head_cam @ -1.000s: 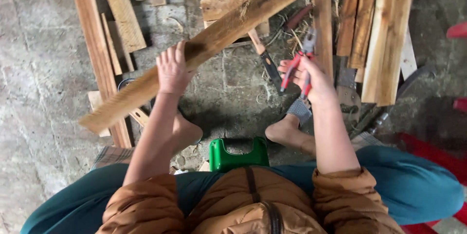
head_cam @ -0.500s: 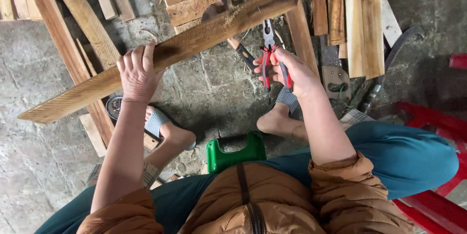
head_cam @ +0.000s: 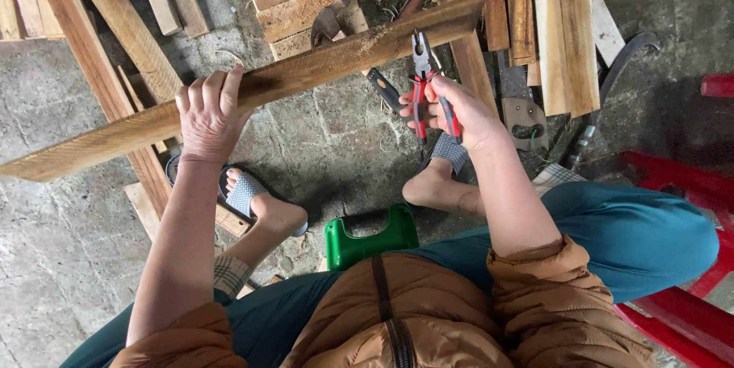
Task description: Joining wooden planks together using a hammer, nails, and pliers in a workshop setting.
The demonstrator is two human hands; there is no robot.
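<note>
Rough stone floor is lying under the seated person, with loose boards (head_cam: 554, 24) scattered around. The left hand (head_cam: 208, 112) is gripping a long plank (head_cam: 306, 74) tightly, holding it slanted above the floor. The right hand (head_cam: 451, 108) is closing around red-handled pliers (head_cam: 423, 77), whose jaws are touching the plank's edge; probably a nail is being pulled. Next, a firm bite and steady plank are needed. A hammer (head_cam: 367, 47) is lying below, and a green stool (head_cam: 371, 236) is between the knees.

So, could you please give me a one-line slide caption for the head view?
Seated person's left hand steadies a long wooden plank while the right hand holds red-handled pliers at it.
</note>
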